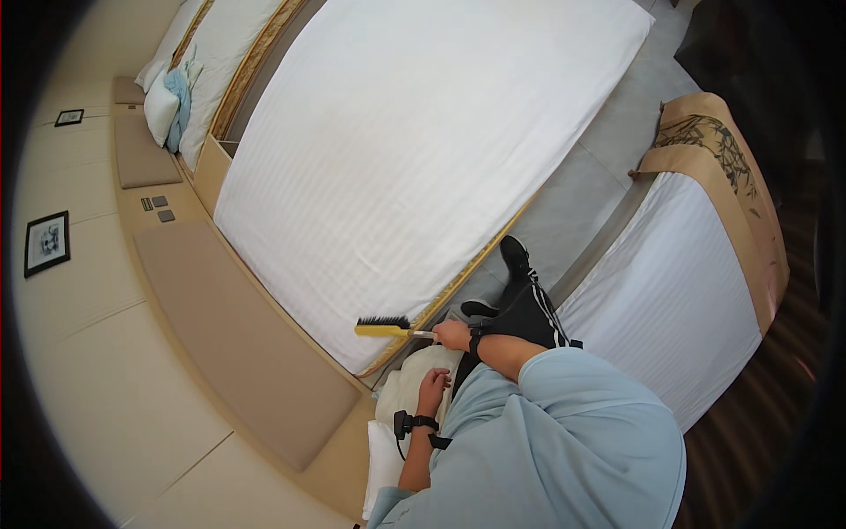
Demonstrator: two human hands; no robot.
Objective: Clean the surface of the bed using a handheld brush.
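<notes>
My right hand (452, 335) is wrapped around the handle of a yellow bed brush (382, 328). Its black bristles face up, and its head is over the near corner of the bed with a white striped sheet (388, 167). Whether the brush touches the sheet I cannot tell. My left hand (433, 388) hangs beside a cream bundle of bedding (410, 388), its fingers loosely bent and holding nothing I can see. Black straps circle both wrists.
A padded headboard (238, 335) runs along the left wall. To the right stands another bed with a white sheet (670, 273) and a tan runner (714, 212). Grey floor tiles (590, 176) lie between the beds. A white pillow (381, 463) is by my left forearm.
</notes>
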